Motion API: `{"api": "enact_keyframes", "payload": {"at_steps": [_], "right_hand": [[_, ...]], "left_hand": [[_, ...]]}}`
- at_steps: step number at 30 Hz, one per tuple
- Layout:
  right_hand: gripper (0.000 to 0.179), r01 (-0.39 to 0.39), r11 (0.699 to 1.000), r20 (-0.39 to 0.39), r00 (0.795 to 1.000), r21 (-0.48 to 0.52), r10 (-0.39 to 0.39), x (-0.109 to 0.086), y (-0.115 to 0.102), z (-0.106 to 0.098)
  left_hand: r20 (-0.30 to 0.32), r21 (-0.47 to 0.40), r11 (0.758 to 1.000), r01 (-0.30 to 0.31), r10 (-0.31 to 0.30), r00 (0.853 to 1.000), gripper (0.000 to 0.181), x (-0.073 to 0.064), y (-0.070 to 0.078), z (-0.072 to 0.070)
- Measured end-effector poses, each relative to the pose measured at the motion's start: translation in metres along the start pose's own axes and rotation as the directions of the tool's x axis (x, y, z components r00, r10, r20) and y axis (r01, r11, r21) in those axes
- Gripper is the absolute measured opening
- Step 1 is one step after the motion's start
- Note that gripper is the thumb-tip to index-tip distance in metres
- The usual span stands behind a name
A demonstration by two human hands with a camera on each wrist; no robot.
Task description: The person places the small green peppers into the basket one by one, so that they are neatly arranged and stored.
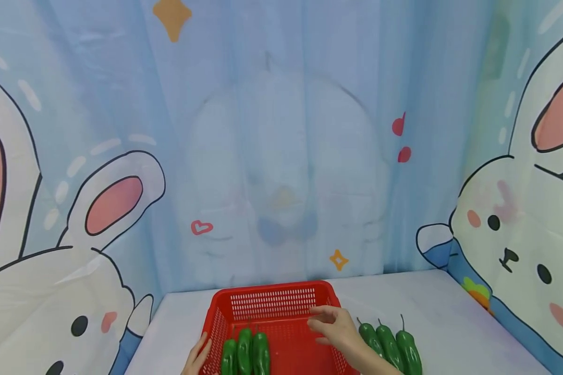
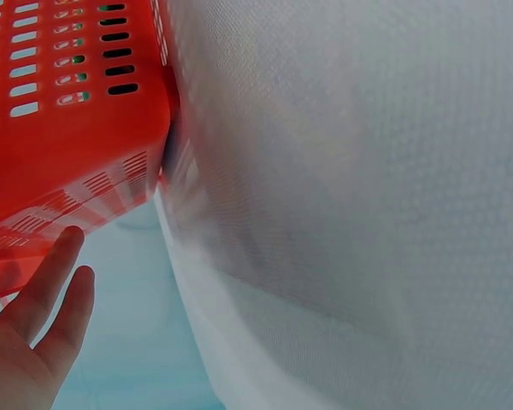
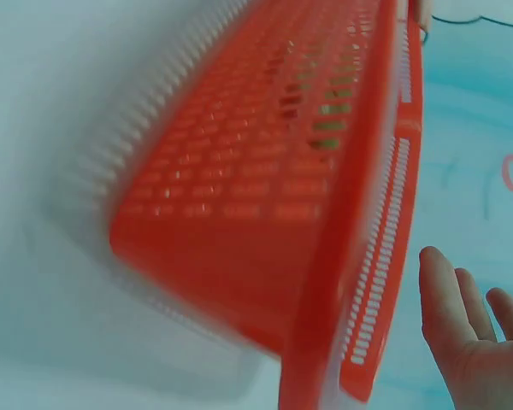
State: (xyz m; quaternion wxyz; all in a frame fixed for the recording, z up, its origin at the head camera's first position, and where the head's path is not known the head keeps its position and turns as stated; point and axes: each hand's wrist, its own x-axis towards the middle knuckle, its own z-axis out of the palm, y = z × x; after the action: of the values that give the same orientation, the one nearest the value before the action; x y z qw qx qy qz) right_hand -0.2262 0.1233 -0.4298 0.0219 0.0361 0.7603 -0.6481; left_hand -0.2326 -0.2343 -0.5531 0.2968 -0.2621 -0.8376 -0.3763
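A red plastic basket (image 1: 281,329) with slotted walls stands on the white table. Three green peppers (image 1: 245,350) lie side by side in its left part. My left hand (image 1: 197,359) rests at the basket's left side; in the left wrist view its fingers (image 2: 68,320) are extended against the outer wall near the rim. My right hand (image 1: 335,327) hovers over the basket's right side with nothing in it, its fingers loosely bent. Beyond my right wrist, three more green peppers (image 1: 390,345) lie in a row on the table, partly hidden by my forearm.
The white tabletop (image 1: 455,317) extends to the right of the peppers and in a strip left of the basket. A light blue curtain (image 1: 281,130) with printed rabbits hangs behind the table and along both sides.
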Motion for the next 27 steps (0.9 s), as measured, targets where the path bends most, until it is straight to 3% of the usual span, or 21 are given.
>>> {"api": "enact_keyframes", "payload": {"at_steps": [8,14,18,22,27], "right_hand": [[0.044,0.064,0.997,-0.069,0.995,-0.041,-0.066,-0.002,0.008,-0.028],[0.044,0.036,0.999,-0.165,0.985,-0.035,-0.041,-0.001,0.019,-0.046],[0.049,0.003,0.998,-0.182,0.983,-0.061,-0.014,0.001,0.030,-0.061],[0.056,-0.047,0.998,-0.184,0.982,-0.053,0.036,0.001,0.042,-0.078],[0.059,-0.042,0.997,-0.221,0.975,-0.058,0.028,0.002,0.049,-0.106]], "left_hand": [[0.020,-0.014,0.999,0.043,-0.042,0.999,0.058,-0.001,0.003,-0.001],[0.048,0.012,0.992,0.124,-0.125,0.991,0.059,0.001,0.008,-0.003],[0.063,0.010,0.987,0.158,-0.158,0.985,0.059,0.001,0.010,-0.006],[0.055,0.013,0.990,0.139,-0.139,0.989,0.059,0.000,0.009,-0.007],[0.010,0.040,0.995,0.095,-0.095,0.995,0.062,0.000,0.009,-0.003]]}}
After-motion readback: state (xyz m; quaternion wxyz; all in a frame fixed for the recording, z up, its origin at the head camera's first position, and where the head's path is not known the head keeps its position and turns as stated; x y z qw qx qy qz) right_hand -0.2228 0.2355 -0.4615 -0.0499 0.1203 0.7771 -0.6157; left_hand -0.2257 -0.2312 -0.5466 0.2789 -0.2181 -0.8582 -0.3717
